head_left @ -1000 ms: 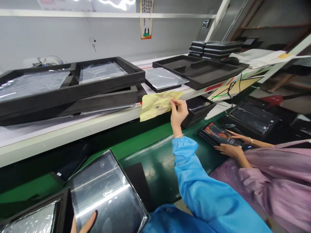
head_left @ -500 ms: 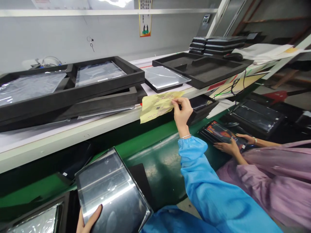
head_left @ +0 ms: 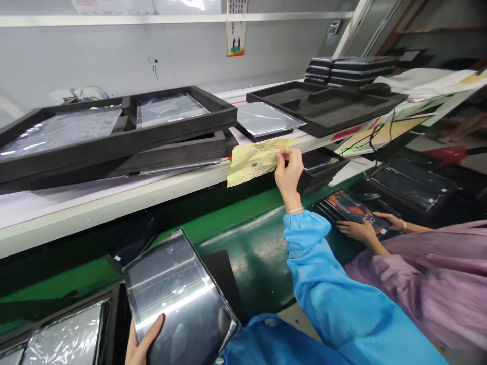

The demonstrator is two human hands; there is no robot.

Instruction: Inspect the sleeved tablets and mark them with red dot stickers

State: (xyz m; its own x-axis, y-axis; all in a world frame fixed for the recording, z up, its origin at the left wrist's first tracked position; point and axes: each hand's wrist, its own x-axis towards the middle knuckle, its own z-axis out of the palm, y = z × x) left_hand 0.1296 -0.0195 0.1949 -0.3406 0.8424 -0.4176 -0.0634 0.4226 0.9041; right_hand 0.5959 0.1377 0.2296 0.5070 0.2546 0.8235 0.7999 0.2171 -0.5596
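Black tray, low and well left of the yellow sheet: shiny film-covered panel inside. Divided tray, left of the sheet and higher: film-covered panels in both compartments. Left hand of the person, below and left of the sheet: gripping a glossy dark panel by its lower left edge, thumb on the face, panel tilted. Yellow sheet, creased, printed: before the front edge of the white shelf; whether touching it, I cannot tell from here. Right hand, at the sheet's right edge: thumb and fingertip pinching it. Co-worker's hands, well right of the sheet and lower: on a device with a colourful face
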